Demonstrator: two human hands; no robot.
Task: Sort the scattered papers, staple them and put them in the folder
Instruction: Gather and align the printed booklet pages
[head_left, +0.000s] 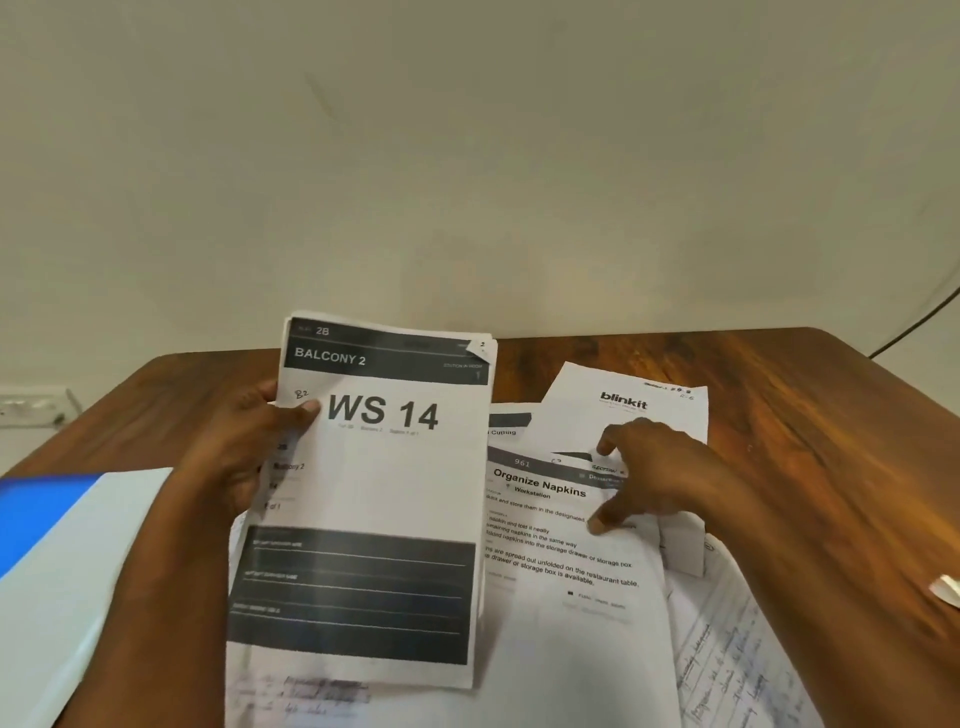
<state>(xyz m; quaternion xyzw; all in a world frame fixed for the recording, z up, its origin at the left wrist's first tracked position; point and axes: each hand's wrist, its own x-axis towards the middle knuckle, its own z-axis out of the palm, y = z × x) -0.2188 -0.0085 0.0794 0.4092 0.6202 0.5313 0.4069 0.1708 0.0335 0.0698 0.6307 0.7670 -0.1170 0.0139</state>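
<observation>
The left hand (249, 447) holds a stack of sheets (374, 499) by its left edge: the thumb lies across the front of the top page, just left of the large print "WS 14", and the other fingers are curled behind, so the grip is closed firmly on the paper. The stack is lifted off the surface and tilted upright toward the camera; its top page has a dark header reading "BALCONY 2" and a dark block lower down.

The right hand (654, 478) is spread loosely, fingers bent down, with fingertips (597, 526) pressing on a printed sheet headed "Organize Napkins" (561, 551). Its grip is released; it holds nothing, only touches the page.

That sheet lies flat among other loose papers: a "blinkit" page (623, 405) farther back, partly under the right hand, and handwritten pages (727, 665) at the near right edge. More handwriting shows below the lifted stack.

At the left, a folder (57, 561), blue and pale, lies beside the left forearm. All rest on a brown wooden surface (805, 426), against a plain wall.
</observation>
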